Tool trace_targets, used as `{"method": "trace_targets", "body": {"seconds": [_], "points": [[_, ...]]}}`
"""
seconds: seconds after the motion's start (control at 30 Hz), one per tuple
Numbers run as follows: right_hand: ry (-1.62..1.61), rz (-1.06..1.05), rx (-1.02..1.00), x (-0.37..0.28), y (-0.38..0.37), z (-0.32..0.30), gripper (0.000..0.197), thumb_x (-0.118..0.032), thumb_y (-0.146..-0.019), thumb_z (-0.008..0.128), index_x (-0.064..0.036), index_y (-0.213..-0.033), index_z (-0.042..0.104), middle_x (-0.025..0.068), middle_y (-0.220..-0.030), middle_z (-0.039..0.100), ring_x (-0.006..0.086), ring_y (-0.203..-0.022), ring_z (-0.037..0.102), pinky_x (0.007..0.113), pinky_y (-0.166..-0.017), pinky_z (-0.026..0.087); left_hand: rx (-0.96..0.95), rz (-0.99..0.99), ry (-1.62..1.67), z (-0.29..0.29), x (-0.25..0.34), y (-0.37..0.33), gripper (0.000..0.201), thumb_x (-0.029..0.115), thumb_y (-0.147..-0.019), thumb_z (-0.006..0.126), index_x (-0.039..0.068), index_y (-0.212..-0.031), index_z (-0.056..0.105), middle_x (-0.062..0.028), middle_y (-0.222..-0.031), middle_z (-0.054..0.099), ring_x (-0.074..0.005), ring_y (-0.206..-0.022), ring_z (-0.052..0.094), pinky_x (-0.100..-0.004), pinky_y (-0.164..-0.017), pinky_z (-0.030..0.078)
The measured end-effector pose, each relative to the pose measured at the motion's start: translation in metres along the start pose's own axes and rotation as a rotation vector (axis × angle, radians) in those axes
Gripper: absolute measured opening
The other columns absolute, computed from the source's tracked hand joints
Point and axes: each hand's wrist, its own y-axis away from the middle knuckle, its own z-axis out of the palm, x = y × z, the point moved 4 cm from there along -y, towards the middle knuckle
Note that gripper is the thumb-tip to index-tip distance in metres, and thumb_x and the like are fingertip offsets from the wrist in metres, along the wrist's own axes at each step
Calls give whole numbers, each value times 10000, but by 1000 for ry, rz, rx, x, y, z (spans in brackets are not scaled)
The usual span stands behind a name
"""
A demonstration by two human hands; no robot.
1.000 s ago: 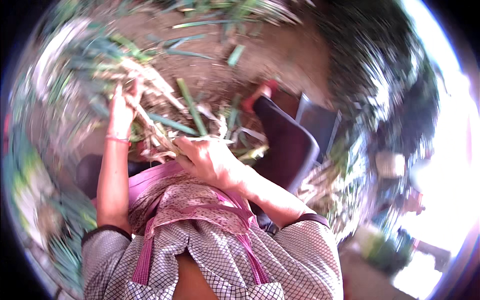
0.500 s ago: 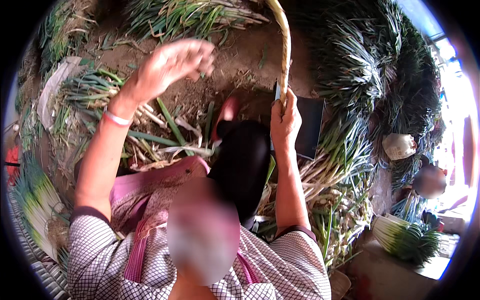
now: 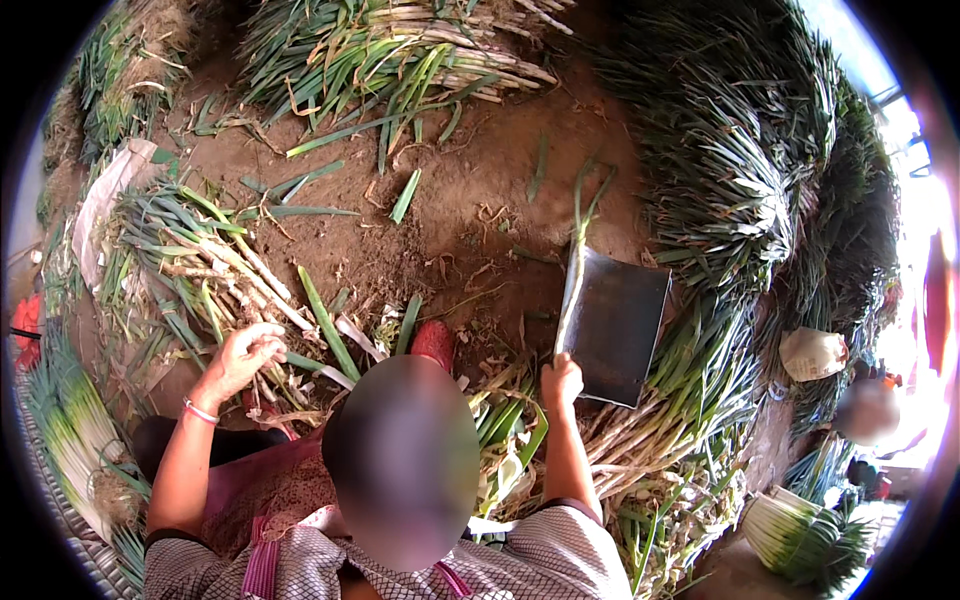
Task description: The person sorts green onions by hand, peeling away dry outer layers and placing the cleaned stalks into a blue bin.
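Note:
My right hand is closed around the lower end of a long scallion, whose pale stalk and thin green leaves point away from me. The stalk runs along the left edge of a dark, flat rectangular sheet; how that sheet is held at the fist is hard to see. My left hand has its fingers loosely bent and nothing visible in them. It is just above the near ends of a loose pile of scallions on the left.
Cut leaves and peelings litter the brown soil. A scallion heap lies at the far side, and a large dark-green one lines the right. Trimmed bundles stand at left. Another person is at far right.
My left hand has come down and nearer, toward the left pile. My right hand has drawn nearer with the scallion, which now shows its leafy end; more of the dark sheet's face shows.

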Motion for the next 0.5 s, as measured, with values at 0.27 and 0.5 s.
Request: {"method": "trace_targets", "body": {"seconds": [0.27,0.5], "points": [[-1409,-44,-411,-140,-71,-227,186,-142,-800,622,-12,-933,611,31,-819,623,115,-702,592,253,-675,478,-140,80,2,44,4,-53,275,168,-919,524,-27,-1113,527,-80,-926,632,-129,-818,623,-260,-709,509],[-1797,-264,-409,-205,-82,-234,289,-151,-774,651,-21,-1016,564,51,-846,610,124,-755,615,244,-675,518,-206,61,82,67,6,-50,297,166,-906,541,-30,-1129,516,-87,-918,619,-141,-805,616,-276,-712,502]]}}
